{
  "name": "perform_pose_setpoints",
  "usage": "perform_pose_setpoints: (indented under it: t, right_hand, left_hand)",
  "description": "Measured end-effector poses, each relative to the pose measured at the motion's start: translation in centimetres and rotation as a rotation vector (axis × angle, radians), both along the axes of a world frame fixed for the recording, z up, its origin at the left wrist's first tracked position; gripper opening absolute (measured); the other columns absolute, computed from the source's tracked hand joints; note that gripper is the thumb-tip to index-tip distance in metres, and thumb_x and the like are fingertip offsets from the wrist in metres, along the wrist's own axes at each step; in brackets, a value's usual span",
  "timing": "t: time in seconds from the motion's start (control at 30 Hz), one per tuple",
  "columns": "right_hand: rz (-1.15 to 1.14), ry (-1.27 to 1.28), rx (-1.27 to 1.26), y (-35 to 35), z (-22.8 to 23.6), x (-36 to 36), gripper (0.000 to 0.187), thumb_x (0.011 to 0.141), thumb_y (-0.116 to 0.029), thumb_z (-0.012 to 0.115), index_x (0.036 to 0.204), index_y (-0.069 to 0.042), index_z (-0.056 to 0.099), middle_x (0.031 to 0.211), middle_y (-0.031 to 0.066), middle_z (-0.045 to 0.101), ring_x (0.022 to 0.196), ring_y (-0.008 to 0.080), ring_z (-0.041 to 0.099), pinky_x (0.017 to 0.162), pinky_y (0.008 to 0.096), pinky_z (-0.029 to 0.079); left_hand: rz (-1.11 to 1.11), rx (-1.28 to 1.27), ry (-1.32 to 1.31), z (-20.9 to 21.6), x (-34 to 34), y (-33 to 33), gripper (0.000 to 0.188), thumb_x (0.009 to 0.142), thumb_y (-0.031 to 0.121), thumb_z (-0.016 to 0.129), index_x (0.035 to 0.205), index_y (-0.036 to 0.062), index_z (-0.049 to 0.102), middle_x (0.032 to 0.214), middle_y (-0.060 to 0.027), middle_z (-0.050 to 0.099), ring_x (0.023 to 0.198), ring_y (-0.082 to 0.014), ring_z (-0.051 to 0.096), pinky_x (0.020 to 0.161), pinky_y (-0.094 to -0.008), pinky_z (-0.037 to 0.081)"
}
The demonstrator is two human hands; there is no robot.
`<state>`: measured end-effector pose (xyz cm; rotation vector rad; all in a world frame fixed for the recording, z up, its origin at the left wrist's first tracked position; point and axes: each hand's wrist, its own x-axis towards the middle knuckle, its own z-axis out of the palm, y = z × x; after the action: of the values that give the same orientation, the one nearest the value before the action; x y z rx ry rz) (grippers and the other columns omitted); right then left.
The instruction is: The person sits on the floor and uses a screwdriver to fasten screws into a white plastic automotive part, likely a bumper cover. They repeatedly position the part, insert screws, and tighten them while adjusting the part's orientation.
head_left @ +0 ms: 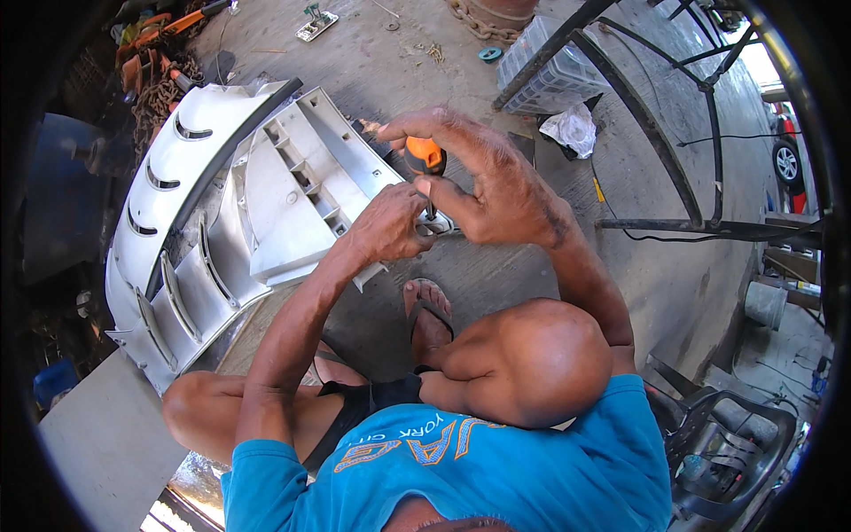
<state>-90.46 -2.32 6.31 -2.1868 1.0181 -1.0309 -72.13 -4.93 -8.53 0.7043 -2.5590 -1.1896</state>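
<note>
An orange and black screwdriver stands upright with its shaft pointing down at the near right corner of a white plastic panel. Around its handle my right hand is curled, thumb on the near side and fingers arched over the far side. Low by the shaft, my left hand has its fingers closed at the panel's corner; what they pinch is hidden. The panel has a ribbed strip with square openings, and it lies against a larger curved white body part with slots.
Chains and orange tools lie at the far left. A clear plastic organizer box and a crumpled white bag are at the far right, beside a black metal frame. A dark plastic chair stands at the near right.
</note>
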Motion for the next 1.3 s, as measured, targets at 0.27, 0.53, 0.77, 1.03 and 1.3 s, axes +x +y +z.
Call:
perform_pose_setpoints:
  t: [0.27,0.53,0.77,1.03,1.3]
  right_hand:
    - [-0.108,0.138,0.192,0.5,-0.4,0.3,0.049,0.09,-0.005,0.067,0.139,-0.01,0.058,0.131,0.0165,0.061,0.122,0.0338,0.062,0.104,0.0444,0.05]
    - [-0.02,0.058,0.103,-0.1,-0.9,0.3,0.045,0.091,-0.006,0.069,0.135,-0.012,0.061,0.127,0.0141,0.06,0.119,0.0328,0.061,0.1,0.0416,0.051]
    - [0.01,-0.065,0.043,-1.0,-1.8,0.8,0.042,0.088,-0.007,0.072,0.129,-0.011,0.063,0.128,0.0148,0.058,0.114,0.034,0.062,0.097,0.0412,0.053]
    - [-0.039,0.105,0.079,-0.9,-1.1,0.9,0.045,0.087,-0.004,0.065,0.131,-0.009,0.061,0.125,0.0166,0.057,0.108,0.0341,0.064,0.096,0.0418,0.053]
    - [0.204,-0.142,0.155,-1.4,-0.4,0.4,0.049,0.078,0.008,0.055,0.126,-0.004,0.061,0.119,0.0158,0.065,0.109,0.0308,0.065,0.095,0.0415,0.052]
  left_hand:
    - [-0.01,0.005,0.054,0.3,-0.3,0.1,0.054,0.064,0.015,0.083,0.113,-0.0015,0.067,0.109,-0.0209,0.069,0.104,-0.04,0.066,0.091,-0.0477,0.053]
    - [0.076,-0.123,0.165,-0.9,-0.2,0.2,0.056,0.065,0.013,0.081,0.116,-0.0025,0.065,0.109,-0.0231,0.07,0.102,-0.0413,0.067,0.09,-0.0493,0.054]
    - [0.021,0.001,-0.031,-0.5,-0.2,0.1,0.056,0.065,0.016,0.08,0.117,0.0002,0.065,0.108,-0.0231,0.069,0.099,-0.0408,0.067,0.086,-0.0491,0.054]
    - [0.025,-0.082,0.009,-0.2,-0.1,0.4,0.049,0.066,0.015,0.08,0.111,0.0001,0.067,0.101,-0.0205,0.068,0.097,-0.0375,0.067,0.085,-0.0481,0.053]
    - [0.038,0.358,0.023,0.9,1.7,-0.2,0.039,0.082,0.026,0.08,0.113,0.0038,0.072,0.108,-0.0158,0.073,0.107,-0.0309,0.068,0.096,-0.0431,0.052]
